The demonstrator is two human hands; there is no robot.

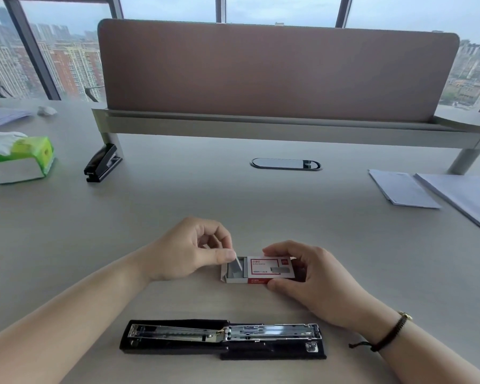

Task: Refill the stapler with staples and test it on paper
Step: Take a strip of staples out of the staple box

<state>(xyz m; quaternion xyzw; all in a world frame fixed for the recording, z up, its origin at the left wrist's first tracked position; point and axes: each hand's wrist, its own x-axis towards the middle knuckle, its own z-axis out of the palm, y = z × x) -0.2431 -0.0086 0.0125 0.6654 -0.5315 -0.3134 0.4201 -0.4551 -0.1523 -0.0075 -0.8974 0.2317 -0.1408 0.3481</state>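
A black stapler (223, 339) lies folded fully open near the desk's front edge, its metal staple channel facing up. Behind it sits a small red and white staple box (263, 269) with its inner tray slid out to the left. My right hand (311, 275) grips the box by its sleeve. My left hand (194, 250) pinches a strip of staples (238, 264) between thumb and forefinger, tilted up out of the tray's open end. Sheets of white paper (402, 189) lie at the far right.
A second black stapler (101, 162) stands at the back left beside a green tissue box (20, 159). More paper stacks (466, 198) lie along the right edge. A raised shelf with a brown divider panel (275, 70) spans the back, with a cable port (286, 164) below it.
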